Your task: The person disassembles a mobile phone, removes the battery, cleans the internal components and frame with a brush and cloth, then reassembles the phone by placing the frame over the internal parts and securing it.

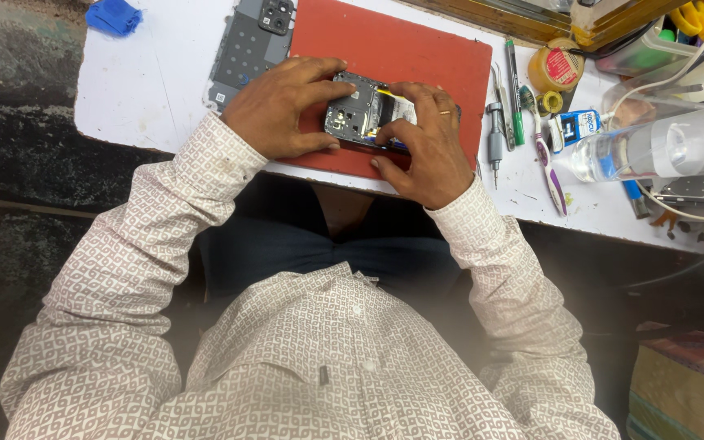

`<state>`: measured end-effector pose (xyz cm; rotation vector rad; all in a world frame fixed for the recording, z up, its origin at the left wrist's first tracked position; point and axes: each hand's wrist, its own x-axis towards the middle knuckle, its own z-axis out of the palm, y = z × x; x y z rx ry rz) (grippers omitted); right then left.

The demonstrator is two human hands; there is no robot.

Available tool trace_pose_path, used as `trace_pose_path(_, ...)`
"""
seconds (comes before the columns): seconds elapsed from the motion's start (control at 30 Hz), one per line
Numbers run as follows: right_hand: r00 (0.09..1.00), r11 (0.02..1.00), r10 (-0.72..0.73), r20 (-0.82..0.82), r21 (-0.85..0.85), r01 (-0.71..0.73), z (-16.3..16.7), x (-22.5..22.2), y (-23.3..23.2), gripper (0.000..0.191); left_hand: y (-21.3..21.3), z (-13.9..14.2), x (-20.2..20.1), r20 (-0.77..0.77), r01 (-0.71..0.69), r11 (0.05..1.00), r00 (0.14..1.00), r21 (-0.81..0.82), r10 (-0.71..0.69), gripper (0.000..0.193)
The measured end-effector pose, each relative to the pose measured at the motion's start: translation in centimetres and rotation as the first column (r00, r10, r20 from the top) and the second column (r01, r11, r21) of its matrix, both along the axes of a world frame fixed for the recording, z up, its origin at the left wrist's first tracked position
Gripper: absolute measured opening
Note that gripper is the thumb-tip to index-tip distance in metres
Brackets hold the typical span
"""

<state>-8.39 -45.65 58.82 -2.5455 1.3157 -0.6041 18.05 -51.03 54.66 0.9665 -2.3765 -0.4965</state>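
An opened phone with its inner board exposed lies on a red mat near the table's front edge. My left hand grips the phone's left end, thumb and fingers wrapped around it. My right hand holds the phone's right end, with a ring on one finger and the fingertips pressed on the phone's inside. A thin yellow piece shows by the right fingers. The phone's grey back cover lies flat on the table, to the left of the mat.
Right of the mat lie a screwdriver, a green pen, a toothbrush, a tape roll and a clear bottle on its side. A blue cloth sits far left. The white table ends near my lap.
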Motion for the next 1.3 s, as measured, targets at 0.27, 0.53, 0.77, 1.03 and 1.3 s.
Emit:
trace_pose_path(0.27,1.000,0.996,-0.002,0.020,0.091,0.000,-0.2,-0.3,-0.7,0.020,0.1,0.1,-0.1,0.000,-0.018,1.000,1.000,-0.015,0.018,0.074)
trace_pose_path(0.53,0.997,0.976,0.035,0.065,0.213,-0.048,0.2,-1.4,-2.4,0.017,7.1,0.1,-2.8,-0.419,-0.505,0.862,0.792,-0.039,0.444,0.057)
trace_pose_path(0.77,0.994,0.968,0.008,0.106,0.248,-0.034,0.1,-1.5,-3.0,0.020,9.4,-4.0,-10.1,-0.666,0.294,0.600,0.265,0.744,0.697,0.024)
trace_pose_path(1.03,0.984,0.969,0.025,0.175,0.240,-0.067,0.4,-1.4,-3.7,0.021,7.3,-3.5,-11.2,-0.622,0.471,0.493,0.165,0.732,0.766,0.029)
trace_pose_path(1.3,0.951,0.934,-0.006,0.309,0.343,-0.105,1.6,-1.4,-3.5,0.017,6.8,-3.0,-11.2,-0.593,0.424,0.495,0.133,0.759,0.794,0.025)
